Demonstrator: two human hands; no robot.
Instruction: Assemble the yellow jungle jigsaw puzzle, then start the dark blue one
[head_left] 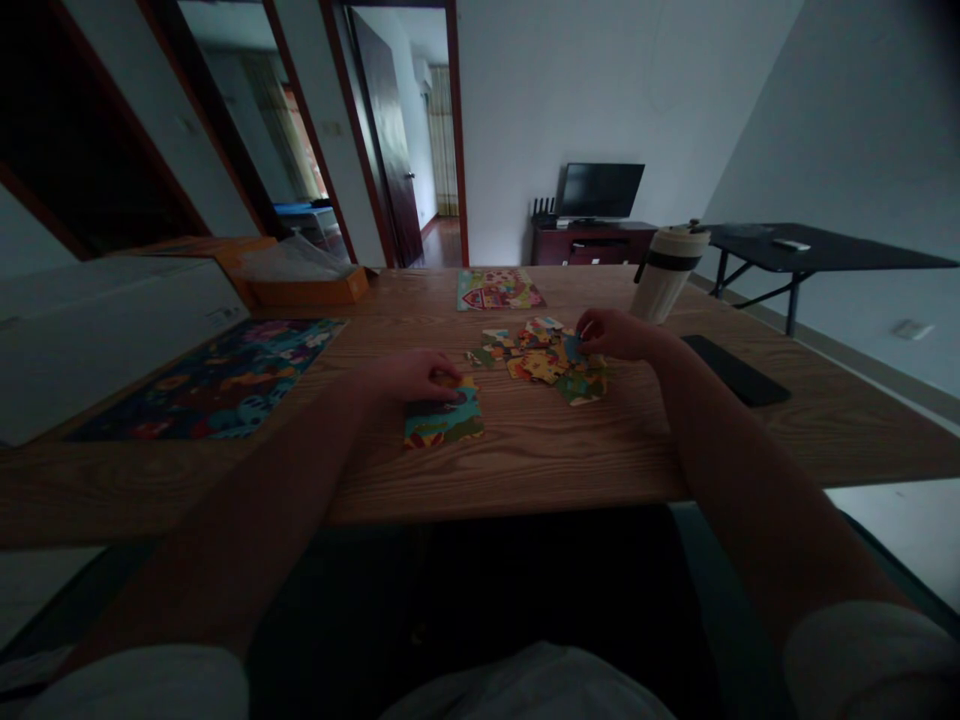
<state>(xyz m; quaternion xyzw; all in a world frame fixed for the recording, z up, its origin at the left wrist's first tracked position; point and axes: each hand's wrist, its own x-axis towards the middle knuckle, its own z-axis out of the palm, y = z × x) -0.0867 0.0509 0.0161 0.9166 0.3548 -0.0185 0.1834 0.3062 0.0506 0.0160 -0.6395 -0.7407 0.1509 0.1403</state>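
Note:
My left hand (414, 382) lies over the upper left of a small block of joined puzzle pieces (444, 425), coloured teal, green and red. Its fingers are curled, with thumb and fingertips pressed on the block's top edge. On the right, my right hand (616, 335) is closed in a pinch on a blue puzzle piece (573, 348) at the edge of the loose pile. That pile of puzzle pieces (538, 364), mostly yellow, green and red, spreads between both hands, some overlapping. The fingertips' exact hold is dim and partly hidden.
Behind the pile lies a colourful picture sheet (499, 290). A cream tumbler (670, 272) stands beyond my right hand, with a dark flat object (735, 370) nearer. To the left are a dark printed sheet (225, 380), a white box (112, 325) and an orange box (307, 291).

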